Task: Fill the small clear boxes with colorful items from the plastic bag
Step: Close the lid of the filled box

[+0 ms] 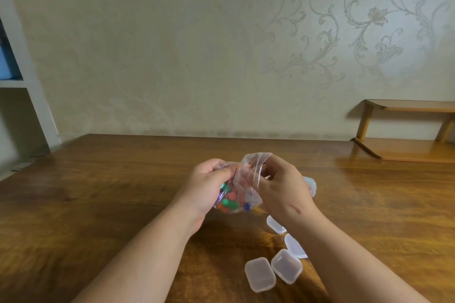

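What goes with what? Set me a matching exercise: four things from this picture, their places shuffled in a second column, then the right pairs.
Things
1. plastic bag
2. nearest clear box
3. wooden shelf
4. blue object

Places
A. far right, by the wall
B. far left, inside a white shelving unit
C. held between the left hand and the right hand
D. lying on the table, nearest the camera

Pairs: 1-C, 2-D, 3-A, 4-B
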`<act>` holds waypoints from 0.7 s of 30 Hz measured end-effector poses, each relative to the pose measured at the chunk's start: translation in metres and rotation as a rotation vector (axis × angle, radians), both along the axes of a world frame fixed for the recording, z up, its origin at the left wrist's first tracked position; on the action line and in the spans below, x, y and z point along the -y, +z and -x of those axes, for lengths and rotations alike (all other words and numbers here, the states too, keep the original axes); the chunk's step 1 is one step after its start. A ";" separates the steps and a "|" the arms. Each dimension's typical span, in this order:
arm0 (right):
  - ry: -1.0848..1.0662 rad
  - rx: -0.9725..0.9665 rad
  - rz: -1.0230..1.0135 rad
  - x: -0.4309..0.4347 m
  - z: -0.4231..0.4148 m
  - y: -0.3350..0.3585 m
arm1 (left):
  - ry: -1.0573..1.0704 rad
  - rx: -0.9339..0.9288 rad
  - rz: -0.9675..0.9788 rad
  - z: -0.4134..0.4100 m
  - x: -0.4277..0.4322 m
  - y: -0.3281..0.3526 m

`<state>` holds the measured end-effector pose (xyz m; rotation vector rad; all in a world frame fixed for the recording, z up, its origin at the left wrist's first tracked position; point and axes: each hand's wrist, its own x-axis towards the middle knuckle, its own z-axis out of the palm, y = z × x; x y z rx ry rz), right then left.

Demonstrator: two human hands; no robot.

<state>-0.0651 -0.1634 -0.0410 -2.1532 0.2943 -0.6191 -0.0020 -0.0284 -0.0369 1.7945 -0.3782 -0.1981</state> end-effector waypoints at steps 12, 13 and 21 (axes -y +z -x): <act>-0.002 0.026 -0.010 0.000 0.001 0.000 | 0.014 0.040 -0.068 -0.003 0.000 -0.001; -0.004 0.033 -0.028 0.000 0.001 0.000 | 0.026 0.011 -0.028 -0.003 -0.001 0.000; 0.020 0.047 -0.070 0.001 0.003 0.002 | 0.144 -0.036 0.016 -0.006 -0.004 0.004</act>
